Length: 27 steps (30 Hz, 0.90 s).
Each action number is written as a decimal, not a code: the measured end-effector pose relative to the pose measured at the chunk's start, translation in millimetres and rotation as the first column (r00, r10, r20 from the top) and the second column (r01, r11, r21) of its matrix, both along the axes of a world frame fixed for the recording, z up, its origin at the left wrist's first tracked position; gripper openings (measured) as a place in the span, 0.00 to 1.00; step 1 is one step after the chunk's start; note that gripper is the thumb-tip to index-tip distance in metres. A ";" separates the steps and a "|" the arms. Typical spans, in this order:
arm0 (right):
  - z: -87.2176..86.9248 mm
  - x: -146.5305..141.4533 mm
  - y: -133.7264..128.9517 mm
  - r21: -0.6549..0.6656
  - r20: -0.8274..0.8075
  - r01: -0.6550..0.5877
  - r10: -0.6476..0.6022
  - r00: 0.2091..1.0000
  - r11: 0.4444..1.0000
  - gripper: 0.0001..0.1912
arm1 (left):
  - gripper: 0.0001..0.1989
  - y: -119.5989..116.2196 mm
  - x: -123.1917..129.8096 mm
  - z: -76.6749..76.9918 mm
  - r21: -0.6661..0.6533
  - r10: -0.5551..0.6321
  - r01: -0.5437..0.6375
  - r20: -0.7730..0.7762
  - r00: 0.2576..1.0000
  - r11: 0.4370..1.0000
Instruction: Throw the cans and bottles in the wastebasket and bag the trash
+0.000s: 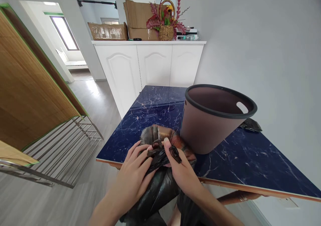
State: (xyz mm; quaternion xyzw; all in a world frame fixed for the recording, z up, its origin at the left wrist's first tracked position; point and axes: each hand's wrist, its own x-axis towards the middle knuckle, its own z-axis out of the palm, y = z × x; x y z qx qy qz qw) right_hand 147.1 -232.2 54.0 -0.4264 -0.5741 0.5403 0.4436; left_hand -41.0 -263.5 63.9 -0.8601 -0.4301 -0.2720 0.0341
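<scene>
A filled black plastic bag (160, 189) lies at the near edge of the blue table, partly hanging over it, with reddish and brown contents showing through its thin film. My left hand (136, 167) grips the gathered neck of the bag from the left. From the right, my right hand (182, 167) pinches the twisted black plastic, its thumb on top. Both hands are close together over the bag. Just right of them stands an upright brown bin (208, 129) with a dark rim; its visible inside shows no liner.
The blue marbled table (155, 102) stretches away and to the right. A folded black plastic piece (250, 125) lies behind the bin. White cabinets (155, 65) hold boxes and a flower basket (166, 32). At the left is a metal rack (82, 132).
</scene>
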 end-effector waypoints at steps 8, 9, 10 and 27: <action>34.3 31.6 11.8 0.184 0.218 -0.461 0.421 0.880 0.868 0.25 | 0.28 6.6 -8.1 13.9 -0.352 -0.037 0.113 0.216 0.976 0.929; 36.1 35.5 12.3 0.219 0.276 -0.470 0.408 0.870 0.855 0.22 | 0.27 7.0 -7.4 15.7 -0.383 -0.006 0.116 0.278 0.961 0.916; 37.1 38.9 12.4 0.255 0.323 -0.478 0.392 0.861 0.840 0.19 | 0.24 7.5 -6.5 17.1 -0.412 0.028 0.118 0.331 0.943 0.904; 4.3 31.9 10.7 0.798 0.275 -0.003 -0.361 0.891 0.603 0.14 | 0.06 6.8 8.1 20.1 -0.171 0.023 0.042 0.359 0.933 0.984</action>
